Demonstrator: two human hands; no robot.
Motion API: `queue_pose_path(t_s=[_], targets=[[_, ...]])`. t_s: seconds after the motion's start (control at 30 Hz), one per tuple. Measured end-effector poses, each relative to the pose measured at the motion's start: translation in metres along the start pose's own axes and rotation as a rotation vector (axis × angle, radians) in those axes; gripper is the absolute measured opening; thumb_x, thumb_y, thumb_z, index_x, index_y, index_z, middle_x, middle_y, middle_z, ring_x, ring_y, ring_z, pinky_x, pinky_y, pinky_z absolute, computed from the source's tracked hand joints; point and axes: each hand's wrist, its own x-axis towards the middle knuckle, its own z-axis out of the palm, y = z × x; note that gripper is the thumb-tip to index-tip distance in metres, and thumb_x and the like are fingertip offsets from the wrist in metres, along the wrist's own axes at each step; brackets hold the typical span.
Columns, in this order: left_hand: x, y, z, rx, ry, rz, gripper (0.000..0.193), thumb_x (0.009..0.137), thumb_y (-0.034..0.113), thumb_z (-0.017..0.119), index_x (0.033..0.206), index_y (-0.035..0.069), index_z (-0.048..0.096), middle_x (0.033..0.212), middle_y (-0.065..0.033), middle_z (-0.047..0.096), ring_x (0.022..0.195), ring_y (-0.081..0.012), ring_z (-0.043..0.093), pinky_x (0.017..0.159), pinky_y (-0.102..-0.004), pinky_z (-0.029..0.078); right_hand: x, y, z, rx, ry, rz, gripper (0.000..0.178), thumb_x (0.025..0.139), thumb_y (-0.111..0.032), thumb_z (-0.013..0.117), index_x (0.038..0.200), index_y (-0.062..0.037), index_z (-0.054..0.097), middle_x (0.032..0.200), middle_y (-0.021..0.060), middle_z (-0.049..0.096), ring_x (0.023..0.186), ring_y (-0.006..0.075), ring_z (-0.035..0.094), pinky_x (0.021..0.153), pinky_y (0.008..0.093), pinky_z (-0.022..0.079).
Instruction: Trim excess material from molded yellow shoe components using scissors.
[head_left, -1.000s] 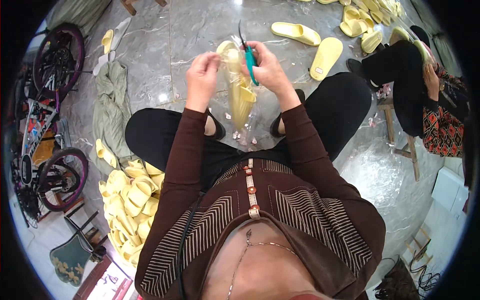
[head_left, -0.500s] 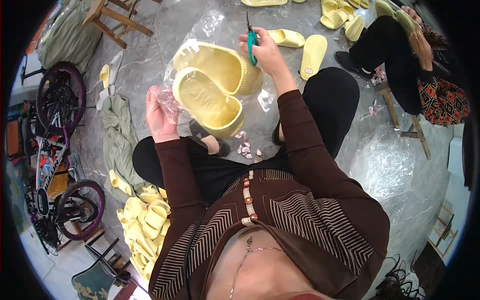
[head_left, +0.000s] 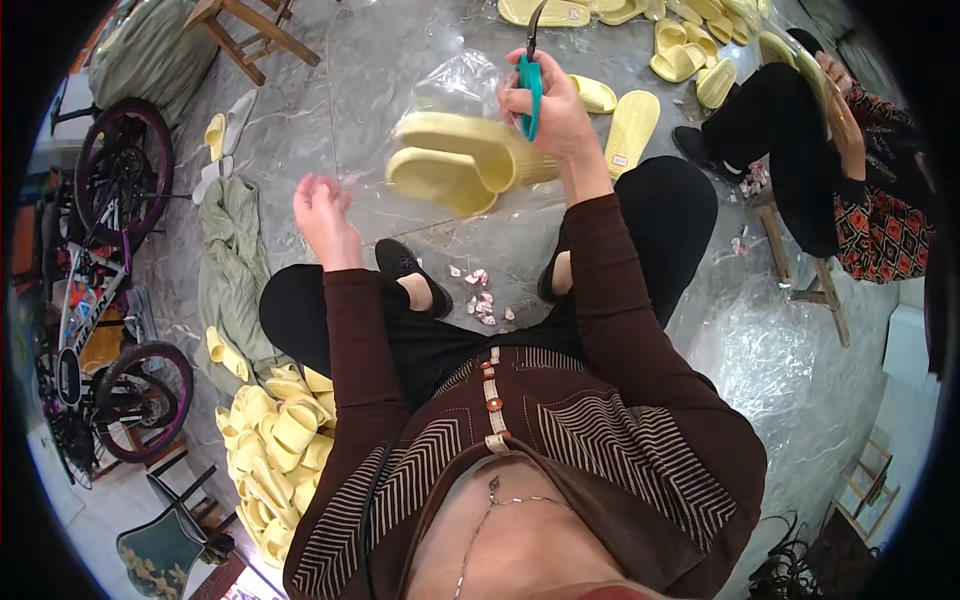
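Observation:
A pair of yellow slippers [head_left: 445, 178] in a clear plastic bag [head_left: 455, 78] is in front of me, smeared by motion. Away to its left, my left hand [head_left: 326, 218] is open, its fingers somewhat blurred and holding nothing. Scissors [head_left: 530, 98] with green handles are gripped in my right hand [head_left: 565, 115], blades pointing away from me. The slippers' right end lies just left of my right wrist; whether that hand also touches the bag I cannot tell.
Loose yellow slippers [head_left: 632, 130] lie on the floor ahead, and a heap of slippers [head_left: 285, 440] rises at my left. Small paper scraps [head_left: 480, 300] lie between my feet. A co-worker [head_left: 770, 150] sits at the right on a wooden stool [head_left: 820, 300]. A bicycle [head_left: 110, 280] stands far left.
My left hand has let go of the plastic bag. The bagged slippers have moved right, away from that hand. My right hand has shifted slightly right, still holding the scissors.

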Motion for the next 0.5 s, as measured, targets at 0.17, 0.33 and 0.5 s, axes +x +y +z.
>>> queue_pose_path(t_s=[0.17, 0.33, 0.5], targets=[[-0.064, 0.034, 0.089, 0.873, -0.197, 1.103, 0.033, 0.08, 0.013, 0.06, 0.109, 0.003, 0.05, 0.109, -0.012, 0.051, 0.102, -0.0241, 0.049, 0.087, -0.032, 0.038, -0.006, -0.009, 0.024, -0.243, -0.055, 0.01, 0.041, 0.068, 0.001, 0.062, 0.105, -0.0007, 0.044, 0.076, 0.0054, 0.055, 0.066, 0.0112, 0.053, 0.056, 0.0222, 0.042], [-0.079, 0.032, 0.136, 1.075, -0.244, 1.311, 0.03, 0.08, 0.015, 0.063, 0.104, 0.0, 0.054, 0.105, -0.0098, 0.055, 0.097, -0.0192, 0.052, 0.083, -0.0292, 0.04, -0.009, -0.01, 0.036, -0.33, -0.137, -0.024, 0.041, 0.069, 0.002, 0.062, 0.106, -0.0006, 0.044, 0.078, 0.0046, 0.056, 0.072, 0.0099, 0.053, 0.061, 0.0206, 0.042], [-0.044, 0.03, 0.128, 0.608, -0.564, 0.572, 0.027, 0.081, 0.015, 0.059, 0.102, -0.001, 0.053, 0.091, -0.0094, 0.059, 0.081, -0.0172, 0.055, 0.073, -0.0279, 0.044, -0.01, -0.015, 0.04, -0.352, -0.214, -0.031, 0.042, 0.069, 0.002, 0.062, 0.106, -0.0008, 0.044, 0.079, 0.0048, 0.057, 0.071, 0.0095, 0.053, 0.062, 0.0198, 0.042]])
